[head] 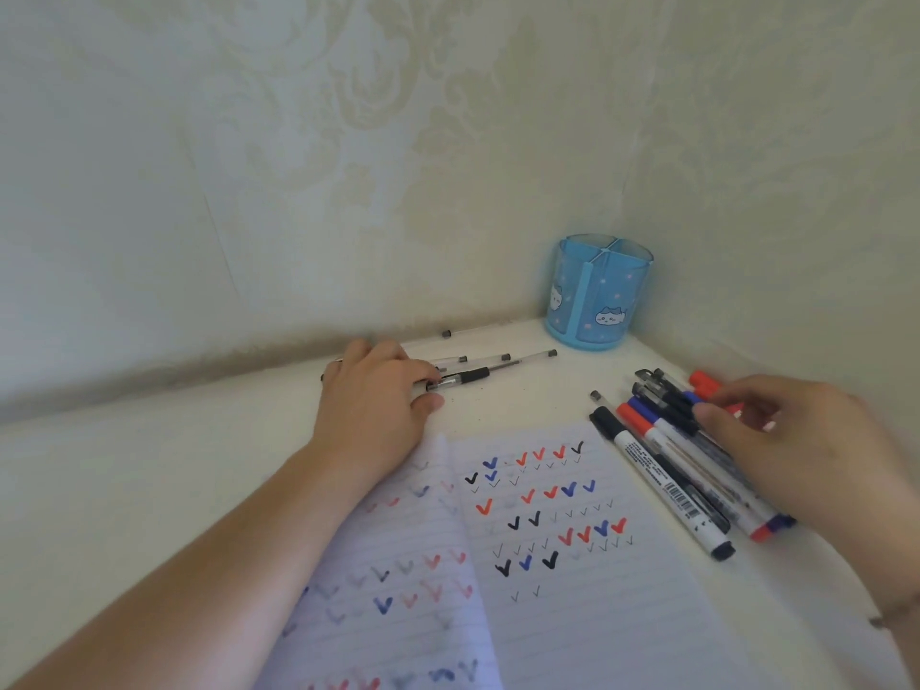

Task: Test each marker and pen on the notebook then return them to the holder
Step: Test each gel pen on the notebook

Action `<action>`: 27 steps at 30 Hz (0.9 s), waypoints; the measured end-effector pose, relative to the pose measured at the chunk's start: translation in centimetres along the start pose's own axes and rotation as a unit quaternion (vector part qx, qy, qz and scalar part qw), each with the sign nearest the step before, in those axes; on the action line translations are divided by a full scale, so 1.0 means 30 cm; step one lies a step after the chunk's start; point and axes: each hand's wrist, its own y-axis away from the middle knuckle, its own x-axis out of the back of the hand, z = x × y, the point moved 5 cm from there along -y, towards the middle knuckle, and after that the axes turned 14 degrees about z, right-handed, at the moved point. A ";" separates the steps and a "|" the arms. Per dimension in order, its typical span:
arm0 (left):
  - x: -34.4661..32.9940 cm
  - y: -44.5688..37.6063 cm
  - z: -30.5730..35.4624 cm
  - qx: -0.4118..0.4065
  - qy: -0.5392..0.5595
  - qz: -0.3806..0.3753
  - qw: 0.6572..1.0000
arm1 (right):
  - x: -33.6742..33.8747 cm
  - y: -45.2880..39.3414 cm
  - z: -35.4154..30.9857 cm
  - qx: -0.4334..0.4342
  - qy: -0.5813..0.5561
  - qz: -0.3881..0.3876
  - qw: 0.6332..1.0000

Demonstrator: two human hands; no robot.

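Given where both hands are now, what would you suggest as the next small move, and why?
Probably lift the black-grip pen that the left hand is already pinching and drop it into the blue holder, which looks empty; the notebook is already full of ticks.

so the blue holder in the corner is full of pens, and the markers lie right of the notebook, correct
Not quite: the head view shows the holder with nothing in it. The pens lie on the table by the left hand. The markers do lie right of the notebook.
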 end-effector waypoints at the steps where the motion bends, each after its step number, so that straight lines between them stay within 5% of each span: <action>1: 0.002 -0.002 0.001 0.001 0.000 0.004 1.000 | 0.001 0.004 -0.008 0.004 -0.008 0.000 1.000; 8: 0.027 -0.015 -0.002 -0.013 0.028 0.067 0.997 | 0.022 0.052 -0.088 0.015 -0.086 0.018 0.996; 12: 0.081 -0.010 0.039 0.043 0.211 0.107 0.971 | 0.003 0.090 -0.147 0.037 -0.166 -0.018 0.985; 15: 0.108 0.021 0.108 0.061 0.338 0.069 0.937 | -0.022 0.109 -0.164 -0.003 -0.262 -0.085 0.961; 20: 0.123 0.064 0.181 -0.052 0.366 0.015 0.929 | -0.020 0.127 -0.181 -0.090 -0.505 -0.121 0.850; 27: 0.094 0.128 0.234 -0.204 0.287 -0.112 0.929 | -0.052 0.180 -0.221 -0.082 -0.545 -0.166 0.818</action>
